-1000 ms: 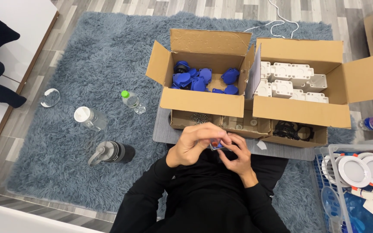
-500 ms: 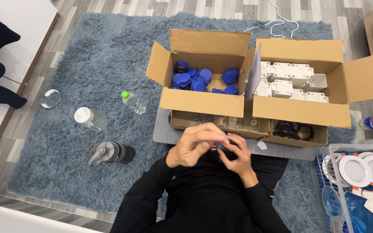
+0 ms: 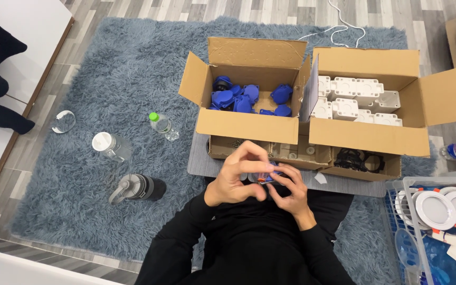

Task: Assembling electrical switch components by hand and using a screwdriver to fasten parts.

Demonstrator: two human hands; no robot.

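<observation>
My left hand [image 3: 237, 177] and my right hand [image 3: 289, 191] meet over my lap and both grip one small blue part [image 3: 267, 174] with an orange bit on it; fingers hide most of it. Just beyond the hands stands an open cardboard box [image 3: 246, 125] holding several blue plastic parts [image 3: 244, 98]. To its right is a second open box [image 3: 368, 136] with several white plastic housings [image 3: 355, 100]. Both boxes rest on a shallow tray box [image 3: 302, 155] with compartments, which lies on a grey mat [image 3: 199, 163].
A blue shaggy rug [image 3: 106, 74] covers the floor. On it at left lie a small clear bottle with a green cap [image 3: 163, 126], a clear jar [image 3: 110, 146], a dark flask [image 3: 138, 188] and a clear lid [image 3: 63, 121]. A clear crate [image 3: 442, 232] with white round fittings stands lower right.
My hands have shifted only slightly around the small blue part; the fingers have turned it a little. Nothing else has moved.
</observation>
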